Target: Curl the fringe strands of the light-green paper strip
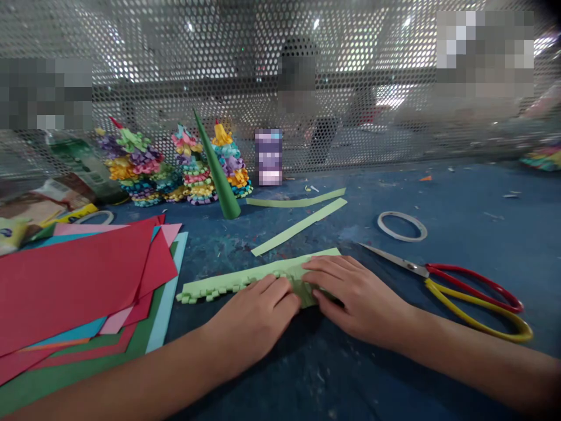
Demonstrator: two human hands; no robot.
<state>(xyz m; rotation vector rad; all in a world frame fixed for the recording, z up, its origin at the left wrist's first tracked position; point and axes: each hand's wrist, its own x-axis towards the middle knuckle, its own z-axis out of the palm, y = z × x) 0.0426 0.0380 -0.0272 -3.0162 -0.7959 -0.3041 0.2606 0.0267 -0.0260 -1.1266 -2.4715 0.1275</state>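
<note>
A light green paper strip (236, 276) lies on the blue table in front of me, its left part edged with small curled loops of fringe. My left hand (260, 310) is closed at the strip's near edge, with curled fingers gripping the fringe; the fingertips are partly hidden. Close beside it, my right hand (357, 292) holds the strip's right part, fingers bent over the paper and thumb near the lower edge. Behind the strip are two plain light green strips (300, 227). Scissors (421, 269) with one red and one yellow handle lie right of my right hand.
A stack of coloured paper (74, 280) lies at left. A green paper cone (219, 175) stands ahead, near several colourful fringed cones (199, 169). A roll of white tape (402, 226) sits at right. Perforated metal mesh (210, 52) rises behind, with people beyond.
</note>
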